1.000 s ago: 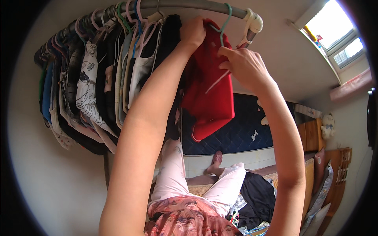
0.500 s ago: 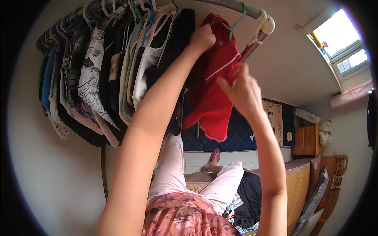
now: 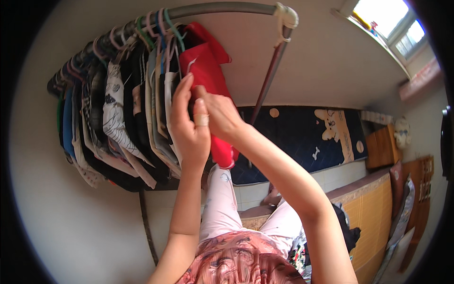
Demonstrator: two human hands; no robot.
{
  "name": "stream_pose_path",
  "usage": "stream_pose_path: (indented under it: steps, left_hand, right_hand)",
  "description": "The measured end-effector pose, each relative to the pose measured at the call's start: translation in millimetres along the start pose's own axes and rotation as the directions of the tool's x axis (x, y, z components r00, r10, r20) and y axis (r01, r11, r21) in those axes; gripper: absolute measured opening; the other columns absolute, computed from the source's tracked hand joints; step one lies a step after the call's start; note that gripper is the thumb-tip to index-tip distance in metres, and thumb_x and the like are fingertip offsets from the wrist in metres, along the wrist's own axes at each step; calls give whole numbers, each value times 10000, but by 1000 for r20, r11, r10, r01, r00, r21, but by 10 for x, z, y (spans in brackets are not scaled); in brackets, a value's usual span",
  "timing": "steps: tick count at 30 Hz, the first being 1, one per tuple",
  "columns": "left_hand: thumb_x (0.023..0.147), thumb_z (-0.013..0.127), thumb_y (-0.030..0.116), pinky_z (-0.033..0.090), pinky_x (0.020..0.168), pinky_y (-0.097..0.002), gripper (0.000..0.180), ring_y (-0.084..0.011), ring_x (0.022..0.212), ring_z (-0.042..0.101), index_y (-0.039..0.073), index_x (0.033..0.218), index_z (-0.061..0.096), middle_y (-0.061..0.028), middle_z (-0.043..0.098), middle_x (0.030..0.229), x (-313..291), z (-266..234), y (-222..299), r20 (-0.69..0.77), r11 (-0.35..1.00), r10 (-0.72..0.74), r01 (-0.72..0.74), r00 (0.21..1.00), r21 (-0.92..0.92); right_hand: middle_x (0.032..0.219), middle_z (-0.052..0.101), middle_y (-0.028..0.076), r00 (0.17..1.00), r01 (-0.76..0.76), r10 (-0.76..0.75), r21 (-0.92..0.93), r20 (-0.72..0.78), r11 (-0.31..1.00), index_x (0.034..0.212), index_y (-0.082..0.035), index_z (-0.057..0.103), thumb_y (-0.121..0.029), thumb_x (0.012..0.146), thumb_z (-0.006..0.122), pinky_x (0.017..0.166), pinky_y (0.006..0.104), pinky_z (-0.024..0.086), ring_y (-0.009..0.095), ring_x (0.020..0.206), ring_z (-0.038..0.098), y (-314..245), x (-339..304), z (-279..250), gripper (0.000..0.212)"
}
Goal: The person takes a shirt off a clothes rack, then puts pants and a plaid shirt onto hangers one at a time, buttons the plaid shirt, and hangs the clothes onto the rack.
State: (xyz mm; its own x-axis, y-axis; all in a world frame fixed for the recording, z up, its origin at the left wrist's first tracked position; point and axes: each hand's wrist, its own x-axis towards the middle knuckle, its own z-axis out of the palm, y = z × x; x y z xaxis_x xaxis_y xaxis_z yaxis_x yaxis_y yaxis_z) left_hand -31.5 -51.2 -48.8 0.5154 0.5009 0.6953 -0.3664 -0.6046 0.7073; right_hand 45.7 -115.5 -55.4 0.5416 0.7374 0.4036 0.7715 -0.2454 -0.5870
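Observation:
A red garment with white trim (image 3: 208,71) hangs at the right end of the packed clothes, on a green hanger (image 3: 173,29) hooked over the metal rail. In front of it, my left hand (image 3: 189,120) is raised, its fingers stretched upward and a pale band around the thumb. Close against it, my right hand (image 3: 218,112) has bent fingers, partly hidden behind the left thumb. Both hands overlap the red cloth; what the right fingers hold, if anything, is hidden.
Several hung clothes (image 3: 113,99) crowd the rail (image 3: 227,7) to the left. Its upright post (image 3: 270,78) stands to the right. A dark blue patterned mat (image 3: 293,137) lies beyond. Dark clothing (image 3: 347,229) rests on the woven-topped bed (image 3: 369,208) at right.
The red garment and its hanger have shifted left along the rail, against the other clothes. My left hand has let go near its collar and come down; my right hand has moved left beside it.

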Motion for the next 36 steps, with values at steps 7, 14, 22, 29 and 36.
stream_pose_path:
  steps: [7, 14, 22, 29, 36]
  left_hand:
    - [884, 538, 76, 411, 963, -331, 299, -266, 1128, 533, 9, 1175, 549, -139, 567, 1202, -222, -31, 105, 366, 988, -136, 100, 921, 115]
    - [862, 560, 86, 426, 940, -348, 291, -288, 1093, 554, -7, 1138, 564, -151, 582, 1172, -1076, 253, -41, 575, 968, -246, 166, 781, 189]
    - [923, 514, 102, 490, 780, -276, 210, -175, 882, 642, -18, 1060, 620, -120, 673, 957, -2638, 764, 468, 959, 841, -215, 534, 186, 85]
    - [903, 530, 111, 490, 766, -321, 223, -276, 867, 638, -13, 1074, 601, -178, 643, 963, -3627, 1238, 1423, 947, 900, 231, 419, -223, -121]
    - [749, 640, 24, 443, 893, -388, 470, -377, 1123, 498, 15, 1194, 488, -192, 440, 1309, -4411, 1570, 1800, 847, 879, 477, 135, -233, -457]
  right_hand:
    - [1038, 527, 186, 981, 92, -56, 190, -187, 977, 1094, 3, 463, -133, 742, 584, 759, 444, 445, 373, 960, 506, -37, -613, 396, 396]
    - [971, 603, 220, 912, -400, 410, 313, 35, 862, 948, 10, 566, -114, 780, 561, 741, 459, 480, 392, 883, 581, 110, -1848, 475, 209]
    - [744, 621, 259, 602, -726, 791, 335, -114, 601, 732, 59, 609, -147, 792, 478, 684, 468, 496, 407, 737, 620, -30, -3707, 375, 251]
    - [817, 615, 265, 99, -732, 882, 567, -461, 379, 869, 45, 590, -94, 801, 495, 686, 443, 486, 406, 792, 612, -471, -5180, 12, 182]
    - [747, 630, 107, -259, -686, 778, 676, -572, 268, 859, -8, 577, -45, 822, 534, 619, 315, 484, 211, 658, 626, -862, -6140, -201, 68]
